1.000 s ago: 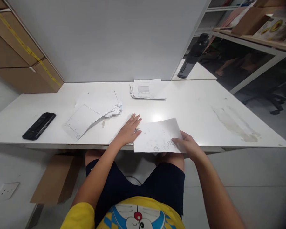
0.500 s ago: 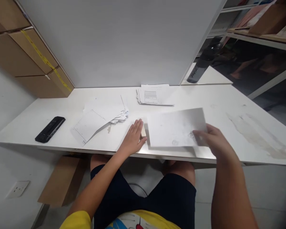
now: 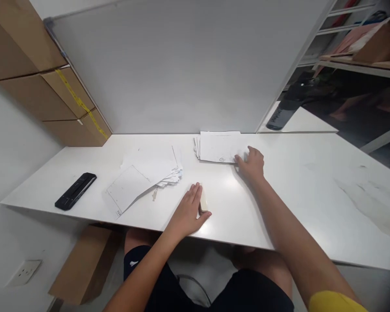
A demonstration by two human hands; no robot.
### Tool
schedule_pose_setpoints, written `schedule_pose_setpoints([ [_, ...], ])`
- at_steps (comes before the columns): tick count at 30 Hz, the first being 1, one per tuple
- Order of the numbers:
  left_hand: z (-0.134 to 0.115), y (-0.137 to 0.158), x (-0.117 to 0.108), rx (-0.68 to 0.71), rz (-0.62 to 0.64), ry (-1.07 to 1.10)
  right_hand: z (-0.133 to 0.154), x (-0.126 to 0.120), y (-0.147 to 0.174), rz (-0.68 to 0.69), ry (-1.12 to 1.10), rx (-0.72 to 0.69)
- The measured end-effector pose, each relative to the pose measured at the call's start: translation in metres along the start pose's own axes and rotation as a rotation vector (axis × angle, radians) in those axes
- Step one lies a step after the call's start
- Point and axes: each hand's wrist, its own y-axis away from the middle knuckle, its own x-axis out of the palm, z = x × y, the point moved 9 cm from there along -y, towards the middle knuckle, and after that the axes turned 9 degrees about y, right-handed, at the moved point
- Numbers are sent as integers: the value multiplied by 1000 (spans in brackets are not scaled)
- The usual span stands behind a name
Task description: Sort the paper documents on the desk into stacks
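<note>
On the white table (image 3: 227, 208), my right hand (image 3: 251, 165) touches the top sheet (image 3: 218, 146) on the back pile (image 3: 197, 151); I can't tell if it pinches; my left hand (image 3: 188, 212) lies against a pale block (image 3: 204, 201), grip hidden; that sheet looks almost in place; the messy pile (image 3: 146, 169) sits untouched.

No word or number could be read clearly. The loose sheet (image 3: 130, 187) on the left bore thin ruled lines and a tiny dark bit of print at its near corner, and the top sheet (image 3: 218, 146) of the paper stack (image 3: 196, 148) at the back showed a small round drawn mark by its near edge. Blurred lettering ran along the bottle (image 3: 282, 114), the yellow tape (image 3: 81, 103) on the cartons (image 3: 57, 130) carried specks of print too small to make out, and a white logo (image 3: 134, 263) stood on the dark shorts (image 3: 253, 291).
</note>
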Motion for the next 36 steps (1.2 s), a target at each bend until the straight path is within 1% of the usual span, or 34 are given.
schedule_pose_setpoints([
  [3,1,-1,1,-9,11,8,8,14,9,50,35,-96],
  [5,3,-1,2,-10,8,14,16,27,9,108,66,-194],
  [7,5,-1,3,-10,0,23,19,37,5,130,95,-241],
  [11,3,-1,5,-8,-13,41,15,46,-1,116,129,-225],
  [14,-4,1,-3,14,-79,47,12,40,7,72,126,-211],
  [16,0,7,-23,-1,-178,9,7,33,18,43,110,-193],
  [18,16,18,-56,-56,-307,-71,1,27,30,35,81,-171],
  [20,44,36,-98,-137,-437,-174,-5,22,39,30,40,-145],
  [22,78,59,-138,-252,-538,-288,-8,16,43,-3,6,-115],
  [23,95,71,-154,-310,-556,-337,-9,13,43,-28,-3,-100],
  [24,110,82,-163,-347,-539,-374,-8,11,42,-51,-7,-90],
  [25,121,91,-167,-352,-505,-398,-7,9,41,-66,-7,-86],
  [27,133,106,-168,-318,-465,-440,-2,10,38,-68,-9,-92],
  [29,136,121,-164,-283,-502,-477,0,12,37,-53,-19,-88],
  [32,133,136,-156,-271,-585,-497,-1,13,38,-43,-48,-68],
  [36,120,139,-149,-233,-548,-435,-2,11,41,-35,-87,-64],
])
